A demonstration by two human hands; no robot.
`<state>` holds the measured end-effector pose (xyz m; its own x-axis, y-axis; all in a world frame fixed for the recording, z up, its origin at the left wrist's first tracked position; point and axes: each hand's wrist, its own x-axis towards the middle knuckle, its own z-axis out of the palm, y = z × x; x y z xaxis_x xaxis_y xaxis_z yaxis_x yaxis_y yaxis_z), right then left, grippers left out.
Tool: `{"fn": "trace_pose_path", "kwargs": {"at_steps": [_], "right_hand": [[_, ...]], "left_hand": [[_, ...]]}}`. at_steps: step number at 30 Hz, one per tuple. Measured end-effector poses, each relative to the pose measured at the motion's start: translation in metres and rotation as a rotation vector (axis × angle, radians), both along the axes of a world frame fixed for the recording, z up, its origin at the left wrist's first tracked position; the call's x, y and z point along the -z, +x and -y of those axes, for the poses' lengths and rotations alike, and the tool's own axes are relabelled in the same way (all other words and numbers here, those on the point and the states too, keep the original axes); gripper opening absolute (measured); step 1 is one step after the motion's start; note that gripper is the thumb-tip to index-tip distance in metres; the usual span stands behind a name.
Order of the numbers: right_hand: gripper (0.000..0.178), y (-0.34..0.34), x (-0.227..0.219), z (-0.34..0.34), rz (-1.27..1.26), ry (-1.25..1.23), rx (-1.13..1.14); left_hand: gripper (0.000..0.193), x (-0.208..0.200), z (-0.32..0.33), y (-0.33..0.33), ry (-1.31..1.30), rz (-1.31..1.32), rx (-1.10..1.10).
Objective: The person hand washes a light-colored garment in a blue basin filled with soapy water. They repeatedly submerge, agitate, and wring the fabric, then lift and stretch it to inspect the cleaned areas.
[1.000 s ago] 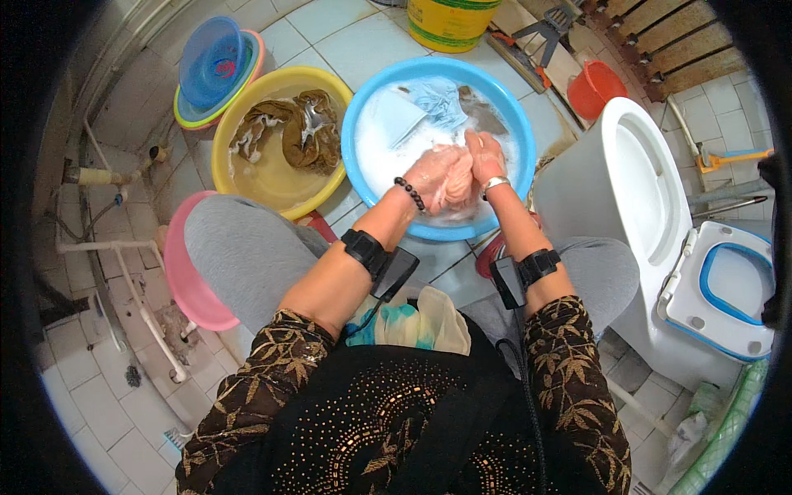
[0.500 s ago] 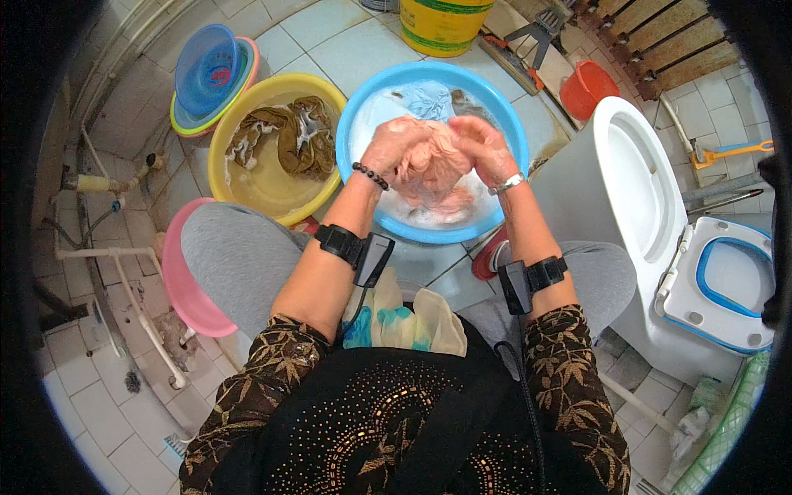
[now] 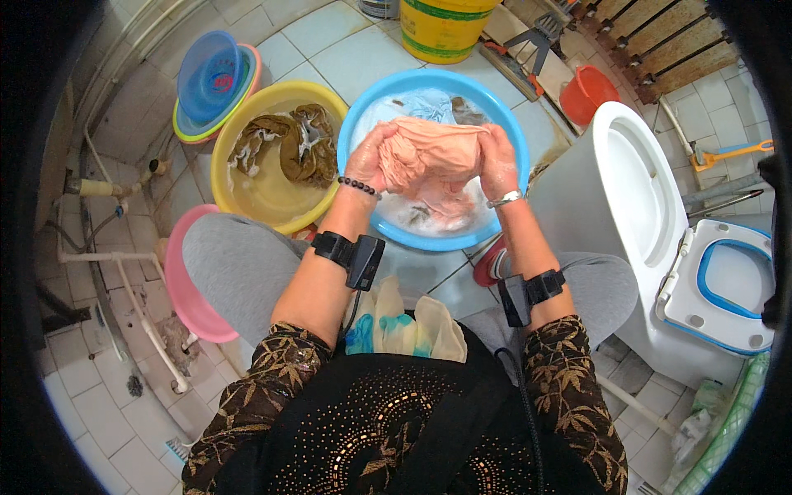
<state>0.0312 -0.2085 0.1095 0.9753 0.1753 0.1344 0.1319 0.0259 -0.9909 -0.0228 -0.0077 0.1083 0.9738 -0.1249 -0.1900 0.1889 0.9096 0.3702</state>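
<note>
Curled closed, the grip of the left hand (image 3: 369,161) has hold of one end of a wet, crumpled, peach-pink cloth (image 3: 433,153), and the grip of the right hand (image 3: 500,165) is closed round its other end. Taking the centre of the round, light-blue plastic basin (image 3: 437,242) as the hub of a clock, the left hand is at nine and the right hand at three, with the cloth spread between them over the basin. More peach-pink fabric shows among the white suds towards six o'clock — whether it belongs to the same piece, I cannot tell. A pale-blue cloth (image 3: 425,106) lies in the suds at twelve, with a dark brownish cloth (image 3: 466,111) beside it at one.

A dark beaded bracelet (image 3: 360,187) circles the left wrist, and a silver-coloured bangle (image 3: 505,198) the right.

Around the light-blue basin, a round yellow basin (image 3: 219,161) stands at nine o'clock, holding cloudy water and a bunched olive-brown cloth (image 3: 309,157). A stack of coloured basins, a blue one (image 3: 210,70) on top, is at ten; a round pink basin (image 3: 190,289) sits at eight, partly hidden by a grey-trousered leg (image 3: 239,243). Farther out are a yellow bucket with green bands (image 3: 445,31) at twelve and a smaller red bucket (image 3: 588,95) at two.
</note>
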Motion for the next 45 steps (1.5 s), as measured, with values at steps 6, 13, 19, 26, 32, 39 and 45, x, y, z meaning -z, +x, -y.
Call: {"fn": "trace_pose_path", "kwargs": {"at_steps": [6,13,19,26,32,39,45], "right_hand": [[0.028,-0.057,-0.027,-0.045,0.160,-0.772,-0.149],[0.037,-0.038,0.001,-0.041,0.451,-1.245,0.026],[0.032,-0.033,-0.005,-0.050,0.028,-1.234,-0.018],[0.023,-0.028,0.028,-0.046,0.169,-1.240,-0.040],[0.026,0.018,0.060,-0.002,0.195,-0.707,0.064],[0.049,-0.027,-0.007,-0.034,0.142,-0.176,-0.273],[0.055,-0.022,-0.030,-0.035,-0.033,0.016,-0.392]], "left_hand": [[0.017,0.040,0.040,0.003,-0.068,-0.155,-0.030],[0.012,0.049,0.081,-0.011,0.302,-0.230,-0.059],[0.018,0.034,0.077,-0.015,0.792,-0.229,0.054],[0.012,0.014,0.075,-0.024,0.723,-0.209,0.147],[0.020,-0.001,0.052,-0.004,0.312,-0.121,-0.057],[0.031,-0.042,0.017,0.010,0.211,0.088,-0.237],[0.044,-0.066,0.033,0.005,0.343,0.243,-0.043]]}}
